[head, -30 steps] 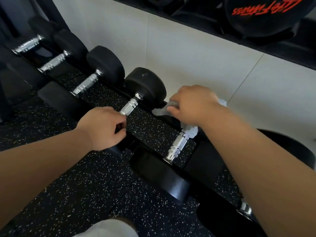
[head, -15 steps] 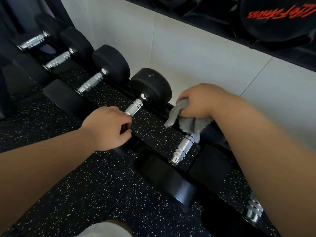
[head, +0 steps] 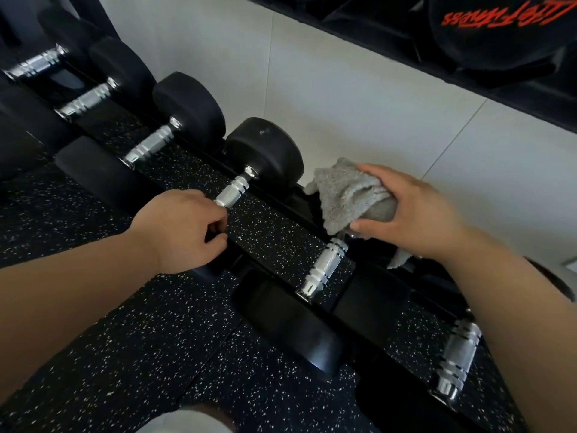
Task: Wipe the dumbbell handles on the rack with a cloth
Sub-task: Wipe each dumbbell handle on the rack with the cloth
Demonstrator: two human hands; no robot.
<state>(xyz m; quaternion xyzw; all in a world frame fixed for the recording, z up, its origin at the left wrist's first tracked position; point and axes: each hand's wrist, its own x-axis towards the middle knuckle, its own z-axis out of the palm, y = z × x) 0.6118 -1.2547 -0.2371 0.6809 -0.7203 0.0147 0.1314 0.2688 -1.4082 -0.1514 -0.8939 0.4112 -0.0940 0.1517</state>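
Five chrome dumbbell handles are visible along a low black rack (head: 274, 242) that runs diagonally from upper left to lower right beside a pale tiled wall (head: 359, 98). The rack stands on black rubber flooring (head: 140, 354) flecked with white, and the same flecked material shows between the handles. The left hand (head: 184, 228) is closed around the near end of the fourth handle (head: 232, 191); its grip is tight, with the fingers curled under and the thumb pressed against them, and the far end of that handle runs bare up to a round black dumbbell head (head: 265, 151). The right hand (head: 409, 214) holds a grey cloth (head: 346, 195), bunched in a closed grip between thumb and fingers. The cloth sits at the far end of the fifth handle (head: 326, 267), over the point where the handle meets its far head; that head is hidden by hand and cloth. One corner of the cloth sticks up toward the wall, and a smaller tail hangs below the wrist. The knurled middle and near end of the fifth handle are uncovered. A further handle (head: 459, 354) lies at lower right, partly behind the right forearm. Red lettering (head: 505, 14) on dark equipment appears upside down at upper right.
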